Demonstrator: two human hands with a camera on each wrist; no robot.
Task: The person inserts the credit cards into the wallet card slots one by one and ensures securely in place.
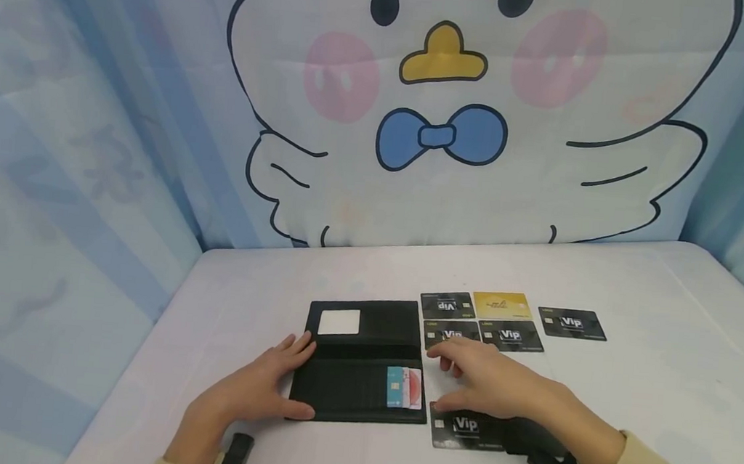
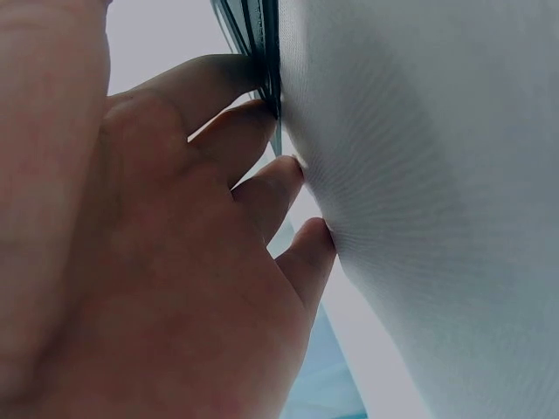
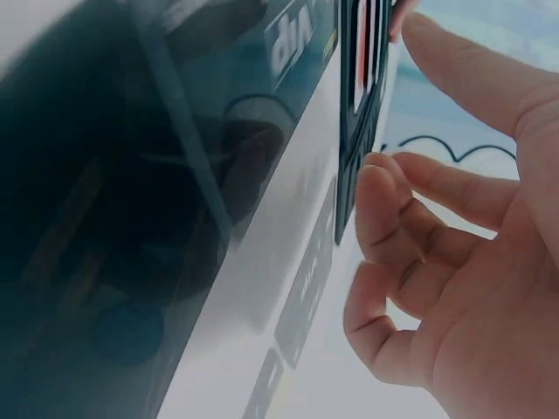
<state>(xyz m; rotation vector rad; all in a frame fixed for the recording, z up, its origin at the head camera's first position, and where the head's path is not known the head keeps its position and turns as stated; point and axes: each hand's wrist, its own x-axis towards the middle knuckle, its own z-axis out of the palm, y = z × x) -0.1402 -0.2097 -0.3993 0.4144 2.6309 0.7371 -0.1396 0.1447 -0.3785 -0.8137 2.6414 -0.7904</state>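
Note:
A black card wallet lies spread open on the table, with a white rectangle in its upper half. Blue, white and pinkish cards show in its lower right pocket. At the wallet's left edge rests my left hand, thumb on the lower corner and fingers extended along the side. My right hand hovers just right of the wallet, fingers loosely bent with nothing between them. Below it lies a black Vip card, partly hidden by the wrist. Another Vip card lies by its fingertips.
Beyond the right hand lie two more black Vip cards and a gold card. A separate Vip card lies farther right. The white table ends at a printed curtain.

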